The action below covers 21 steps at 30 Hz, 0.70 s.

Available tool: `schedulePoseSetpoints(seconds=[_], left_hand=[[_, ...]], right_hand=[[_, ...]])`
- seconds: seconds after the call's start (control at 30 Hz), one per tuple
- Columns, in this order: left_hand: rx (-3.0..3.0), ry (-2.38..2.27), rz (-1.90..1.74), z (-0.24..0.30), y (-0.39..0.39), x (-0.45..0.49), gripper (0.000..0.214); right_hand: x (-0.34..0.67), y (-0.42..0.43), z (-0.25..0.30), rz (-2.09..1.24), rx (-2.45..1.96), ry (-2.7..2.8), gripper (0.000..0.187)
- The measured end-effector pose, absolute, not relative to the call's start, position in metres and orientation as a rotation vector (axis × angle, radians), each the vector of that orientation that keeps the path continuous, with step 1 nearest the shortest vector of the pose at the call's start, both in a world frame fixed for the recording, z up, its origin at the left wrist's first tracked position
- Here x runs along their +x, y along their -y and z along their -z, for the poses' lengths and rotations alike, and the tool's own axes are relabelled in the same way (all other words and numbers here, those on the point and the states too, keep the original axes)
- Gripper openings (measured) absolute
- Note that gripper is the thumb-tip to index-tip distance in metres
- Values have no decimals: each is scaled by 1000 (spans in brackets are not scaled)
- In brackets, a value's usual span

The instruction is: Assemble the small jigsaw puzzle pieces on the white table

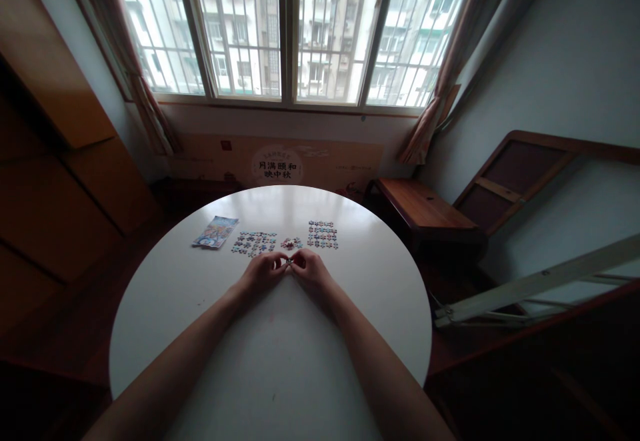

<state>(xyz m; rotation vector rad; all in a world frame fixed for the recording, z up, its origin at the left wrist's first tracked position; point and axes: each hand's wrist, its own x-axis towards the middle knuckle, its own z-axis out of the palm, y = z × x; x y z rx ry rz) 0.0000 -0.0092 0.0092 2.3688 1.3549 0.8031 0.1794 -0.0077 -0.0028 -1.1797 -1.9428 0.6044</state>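
My left hand (263,270) and my right hand (309,268) meet over the middle of the round white table (270,354). Between their fingertips they pinch a small puzzle piece (289,262), mostly covered by the fingers. Just beyond the hands lies a small heap of jigsaw pieces (291,244). To the left, loose pieces are spread in rows (254,243). On the right, another group of pieces (323,234) is laid out in neat rows. A colourful printed sheet or packet (216,232) lies left of the pieces.
A low wooden bench (425,206) stands past the table's right edge, with a wooden frame (520,174) leaning by the wall. Behind the table are a long printed banner box (320,158) and a barred window (330,34). Wooden cabinets (100,188) line the left.
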Motion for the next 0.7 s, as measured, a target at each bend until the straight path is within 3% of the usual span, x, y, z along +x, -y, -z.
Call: schedulePoseSetpoints(seconds=[0.7], left_hand=[[2378, -1357, -811, -6, 7, -1, 23]], right_hand=[[179, 7, 1, -600, -1179, 1948, 5]])
